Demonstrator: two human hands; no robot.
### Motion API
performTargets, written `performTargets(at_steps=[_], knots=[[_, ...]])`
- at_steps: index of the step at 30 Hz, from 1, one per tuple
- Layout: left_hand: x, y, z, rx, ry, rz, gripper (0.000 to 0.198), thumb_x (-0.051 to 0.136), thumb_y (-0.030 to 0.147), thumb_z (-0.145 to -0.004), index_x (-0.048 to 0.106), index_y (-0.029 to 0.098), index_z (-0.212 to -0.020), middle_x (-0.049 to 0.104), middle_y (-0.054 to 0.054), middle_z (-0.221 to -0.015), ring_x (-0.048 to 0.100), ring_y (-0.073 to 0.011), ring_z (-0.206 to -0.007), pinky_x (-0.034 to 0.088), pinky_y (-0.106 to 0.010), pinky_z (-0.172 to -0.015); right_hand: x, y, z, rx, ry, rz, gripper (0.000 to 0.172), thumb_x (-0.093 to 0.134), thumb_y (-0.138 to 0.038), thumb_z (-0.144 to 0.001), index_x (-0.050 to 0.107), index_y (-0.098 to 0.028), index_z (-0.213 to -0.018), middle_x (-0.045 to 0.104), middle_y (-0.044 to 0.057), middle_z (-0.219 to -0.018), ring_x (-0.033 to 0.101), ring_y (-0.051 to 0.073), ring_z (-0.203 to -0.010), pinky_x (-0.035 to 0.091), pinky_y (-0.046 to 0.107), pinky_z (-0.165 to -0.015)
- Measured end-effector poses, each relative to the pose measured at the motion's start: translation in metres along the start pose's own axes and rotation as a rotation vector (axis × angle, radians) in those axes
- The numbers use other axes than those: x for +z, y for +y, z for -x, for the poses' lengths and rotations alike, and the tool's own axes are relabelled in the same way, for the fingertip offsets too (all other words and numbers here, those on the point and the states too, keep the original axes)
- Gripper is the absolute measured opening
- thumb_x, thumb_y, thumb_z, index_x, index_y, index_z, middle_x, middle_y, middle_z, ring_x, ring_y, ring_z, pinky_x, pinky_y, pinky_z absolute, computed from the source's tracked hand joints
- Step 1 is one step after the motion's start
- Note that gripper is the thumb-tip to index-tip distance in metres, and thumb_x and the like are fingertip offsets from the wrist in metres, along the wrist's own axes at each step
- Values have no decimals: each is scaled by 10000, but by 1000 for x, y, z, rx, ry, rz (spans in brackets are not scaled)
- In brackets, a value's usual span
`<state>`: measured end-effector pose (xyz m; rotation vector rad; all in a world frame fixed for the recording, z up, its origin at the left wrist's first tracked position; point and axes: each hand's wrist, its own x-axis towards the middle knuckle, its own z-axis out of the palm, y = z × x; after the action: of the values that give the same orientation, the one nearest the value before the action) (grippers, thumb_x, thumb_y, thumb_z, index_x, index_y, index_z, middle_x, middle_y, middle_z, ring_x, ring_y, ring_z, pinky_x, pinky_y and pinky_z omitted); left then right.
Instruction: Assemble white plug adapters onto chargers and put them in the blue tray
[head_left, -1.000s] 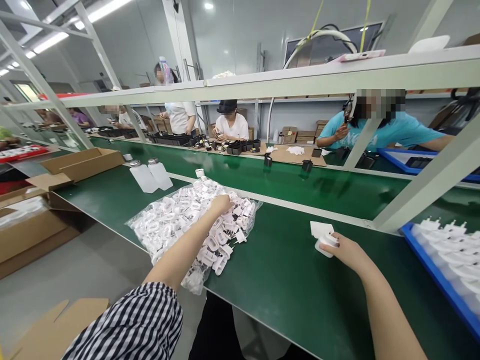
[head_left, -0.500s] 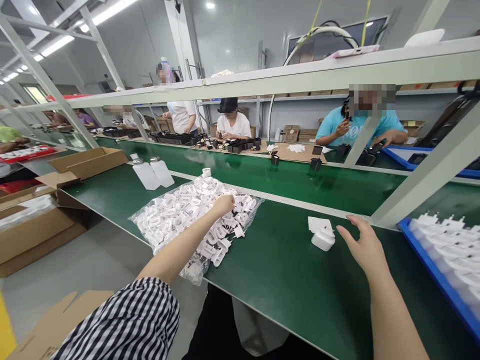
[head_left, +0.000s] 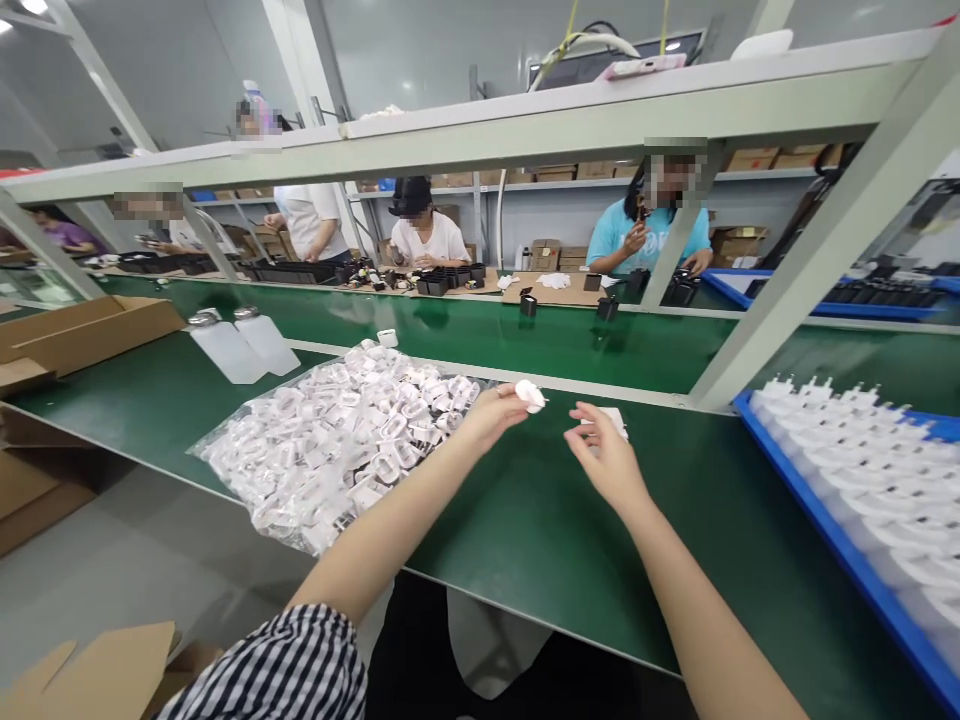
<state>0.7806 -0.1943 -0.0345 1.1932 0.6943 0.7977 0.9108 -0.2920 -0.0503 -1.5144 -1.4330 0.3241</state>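
Observation:
My left hand point(head_left: 491, 412) pinches a small white plug part point(head_left: 530, 395) just above the green bench point(head_left: 540, 520), at the right edge of a clear plastic bag point(head_left: 330, 445) full of the same white parts. My right hand point(head_left: 604, 455) hovers a short way to the right, fingers apart and slightly curled, holding nothing. A white square piece point(head_left: 616, 420) lies on the bench just behind its fingers, partly hidden by them.
A blue tray point(head_left: 847, 500) with rows of white plugs sits at the right. Two white bottles point(head_left: 240, 345) stand at the back left, cardboard boxes point(head_left: 82, 330) beyond them. A slanted metal post point(head_left: 795, 240) rises on the right. Other people work across the far conveyor belt.
My left hand has lifted a white part out of the bag and moved right. My right hand let go of the white piece and came left toward the other hand.

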Motion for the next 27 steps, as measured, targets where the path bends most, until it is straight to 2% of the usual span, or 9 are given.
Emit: performTargets(at_steps=[3,5,7,9,13,18,22,25,27], knots=[[33,-22,-12,-146,-108,204,106,487,140,-639,523,117,-737,573,-19,-650,535,-89,-612,405,-225,-626,8,4,0,81,-46,-44,383,402,-308,-685,349,-169,-1038,501,77,-929,521,125,-620,441,260,-543],[42,-34,-21,-223,-170,251,85,462,154,-665,526,112,-702,557,-15,-599,521,-81,-553,404,-222,-581,6,9,-1,128,-21,-13,415,403,-312,-685,316,-168,-1064,523,51,-834,521,124,-589,437,266,-556],[40,-43,-30,-285,-243,246,71,477,147,-658,528,106,-683,540,-11,-558,504,-75,-504,394,-219,-537,1,13,-3,155,-35,51,409,397,-322,-689,315,-177,-1062,530,8,-693,521,131,-561,429,274,-564],[32,-49,-36,-329,-318,230,49,514,130,-627,529,102,-664,524,-6,-530,494,-79,-481,383,-221,-505,-1,18,-4,154,-120,138,335,384,-328,-693,370,-196,-1001,510,-23,-583,513,135,-522,417,270,-538],[18,-54,-44,-368,-388,209,79,589,131,-551,522,100,-579,493,9,-488,483,-84,-476,376,-235,-504,1,24,-4,108,-213,345,242,376,-347,-688,418,-230,-895,468,-46,-501,489,136,-463,384,250,-466],[16,-58,-44,-297,-405,199,178,647,199,-491,557,98,-607,525,-5,-556,496,-91,-548,376,-244,-570,3,23,-4,72,-191,564,223,369,-374,-684,441,-242,-849,476,-35,-498,473,134,-431,341,227,-395],[19,-61,-41,-226,-378,165,156,606,198,-543,565,114,-669,531,3,-584,495,-87,-571,377,-236,-587,6,23,-3,22,-161,686,246,343,-394,-695,478,-252,-845,487,-26,-481,466,140,-403,314,228,-371],[24,-64,-39,-151,-257,62,83,510,167,-624,556,128,-681,516,18,-563,477,-76,-528,382,-231,-567,11,25,-3,8,-127,744,242,334,-389,-698,506,-261,-809,483,-25,-457,468,146,-397,301,231,-369],[27,-66,-37,-61,-118,-69,99,459,143,-648,551,136,-684,517,18,-573,473,-77,-524,386,-229,-572,13,24,-2,35,-123,717,234,334,-381,-697,509,-256,-788,486,-24,-461,474,144,-407,312,230,-378]])
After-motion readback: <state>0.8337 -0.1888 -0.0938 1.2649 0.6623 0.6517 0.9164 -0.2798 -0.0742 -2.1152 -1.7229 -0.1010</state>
